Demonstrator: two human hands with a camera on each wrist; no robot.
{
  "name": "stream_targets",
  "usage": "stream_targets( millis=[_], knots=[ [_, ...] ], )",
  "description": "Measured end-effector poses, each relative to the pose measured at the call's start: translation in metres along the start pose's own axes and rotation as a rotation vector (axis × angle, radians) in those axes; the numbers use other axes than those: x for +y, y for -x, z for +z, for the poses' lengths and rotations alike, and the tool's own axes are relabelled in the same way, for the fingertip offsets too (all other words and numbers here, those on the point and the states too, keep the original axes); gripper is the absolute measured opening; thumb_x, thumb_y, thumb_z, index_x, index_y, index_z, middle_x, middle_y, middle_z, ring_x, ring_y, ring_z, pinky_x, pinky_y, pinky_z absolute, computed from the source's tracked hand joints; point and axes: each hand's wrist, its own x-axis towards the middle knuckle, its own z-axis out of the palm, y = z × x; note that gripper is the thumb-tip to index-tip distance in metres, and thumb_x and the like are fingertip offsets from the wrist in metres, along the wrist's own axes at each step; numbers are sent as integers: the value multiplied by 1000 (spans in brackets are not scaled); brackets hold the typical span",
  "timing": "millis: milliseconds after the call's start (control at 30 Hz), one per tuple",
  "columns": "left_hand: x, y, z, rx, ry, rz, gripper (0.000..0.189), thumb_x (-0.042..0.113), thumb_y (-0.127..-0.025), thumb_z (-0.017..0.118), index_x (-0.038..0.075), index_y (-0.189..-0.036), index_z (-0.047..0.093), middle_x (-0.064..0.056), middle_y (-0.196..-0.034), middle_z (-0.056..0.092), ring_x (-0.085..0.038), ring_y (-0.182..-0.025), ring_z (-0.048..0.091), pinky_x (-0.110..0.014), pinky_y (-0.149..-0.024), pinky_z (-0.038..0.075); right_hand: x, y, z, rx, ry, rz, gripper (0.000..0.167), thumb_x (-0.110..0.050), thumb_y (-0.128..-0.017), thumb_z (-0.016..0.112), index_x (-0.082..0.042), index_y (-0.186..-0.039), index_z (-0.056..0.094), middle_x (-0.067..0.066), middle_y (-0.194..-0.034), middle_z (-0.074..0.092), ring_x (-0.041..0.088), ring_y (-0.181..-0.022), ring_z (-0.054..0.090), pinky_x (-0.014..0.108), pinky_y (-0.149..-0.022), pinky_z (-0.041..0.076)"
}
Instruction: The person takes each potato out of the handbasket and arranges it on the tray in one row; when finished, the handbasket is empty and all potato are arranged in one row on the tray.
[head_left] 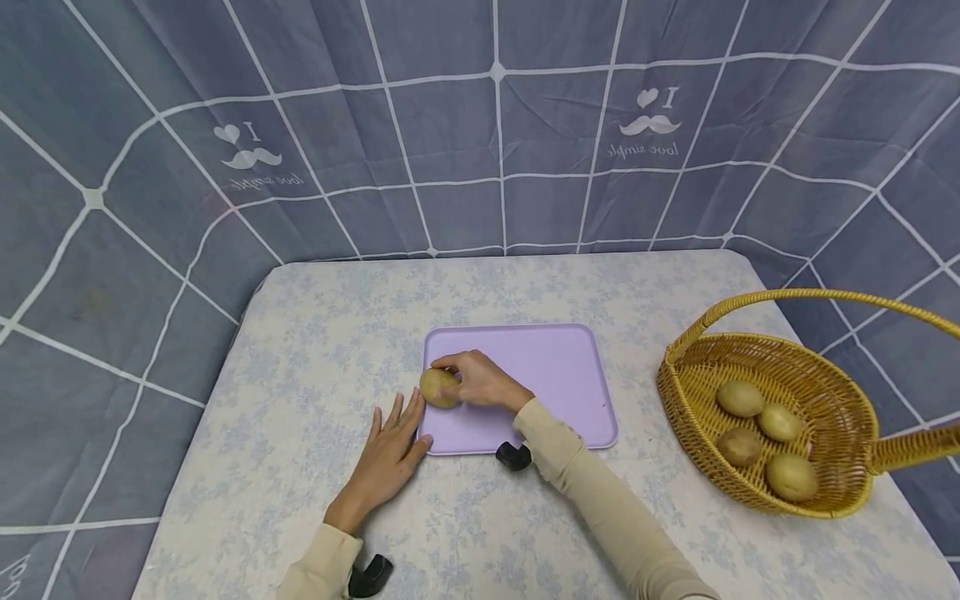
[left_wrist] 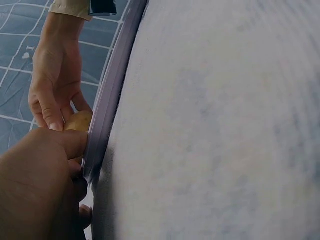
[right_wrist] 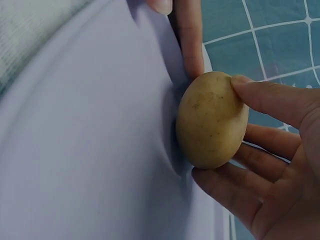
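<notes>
A yellow-brown potato (right_wrist: 212, 120) is at the left side of the purple tray (head_left: 540, 367). My right hand (head_left: 483, 382) grips it, with the thumb on one side and the fingers on the other in the right wrist view. The left hand (head_left: 392, 450) lies with fingers spread and fairly straight at the tray's left edge, its fingertips close to the potato. In the left wrist view that hand partly covers the potato (left_wrist: 79, 121) beside the tray's rim (left_wrist: 105, 100).
A yellow wicker basket (head_left: 678, 425) with a tall handle stands on the right, holding several potatoes (head_left: 791, 477). A floral cloth (head_left: 337, 325) covers the table. Grey-blue curtains with white lines (head_left: 450, 133) hang behind and at the sides.
</notes>
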Motion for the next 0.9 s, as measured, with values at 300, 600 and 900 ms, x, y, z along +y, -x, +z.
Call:
stream_targets(
  millis=[300,600,900],
  knots=[
    [-2,0,3,17,16,9,65,35,-102,44,9,-153,16,-3,-158,17,-29,-147,9,-57,-116,-6,-2,-1,2,-13,48,50,49,-19,-88,71,-1,-132,57,11,-126,63,22,-108,61,32,-92,51],
    [-2,0,2,21,30,3,66,36,-102,45,8,-154,15,-4,-158,18,-28,-147,9,-55,-117,-7,-1,0,2,-22,36,25,51,-15,-89,69,1,-135,53,12,-127,61,21,-108,61,30,-91,51],
    [-2,1,4,40,31,3,66,35,-101,46,7,-153,18,-6,-157,20,-28,-147,11,-55,-117,-6,3,12,-8,-15,-21,17,52,-19,-92,66,-3,-138,51,10,-137,55,26,-117,58,36,-98,49]
  ],
)
